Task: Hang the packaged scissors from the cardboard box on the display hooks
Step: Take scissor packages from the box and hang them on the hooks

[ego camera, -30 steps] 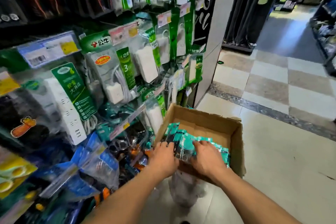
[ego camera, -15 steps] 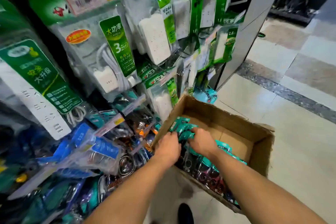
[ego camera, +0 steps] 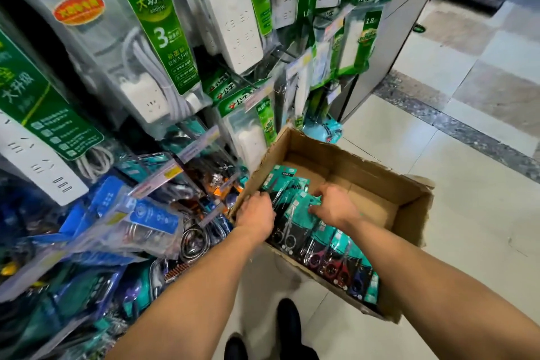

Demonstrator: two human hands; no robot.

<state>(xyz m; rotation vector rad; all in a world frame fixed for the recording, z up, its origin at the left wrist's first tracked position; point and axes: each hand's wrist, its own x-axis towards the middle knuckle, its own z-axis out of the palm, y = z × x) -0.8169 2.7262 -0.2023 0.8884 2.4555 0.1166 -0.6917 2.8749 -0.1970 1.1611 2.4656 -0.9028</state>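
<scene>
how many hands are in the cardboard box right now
2. The left hand rests on the packaged scissors by the left wall of the cardboard box; the right hand is beside it, nearer the middle, fingers curled on a teal pack.

Bright, even indoor light falls from overhead. The glossy floor point(ego camera: 467, 228) on the right carries a pale sheen, strongest at the far right. Clear power strip packs point(ego camera: 146, 47) on the left flash white glare. The wide lens bows them and the grey pillar point(ego camera: 403, 23) outward toward the edges. Near-left blue packs point(ego camera: 152, 219) are smeared by blur. The cardboard box point(ego camera: 415, 213) and its packaged scissors point(ego camera: 295, 222) look sharp, with soft shadow beneath the box.
</scene>
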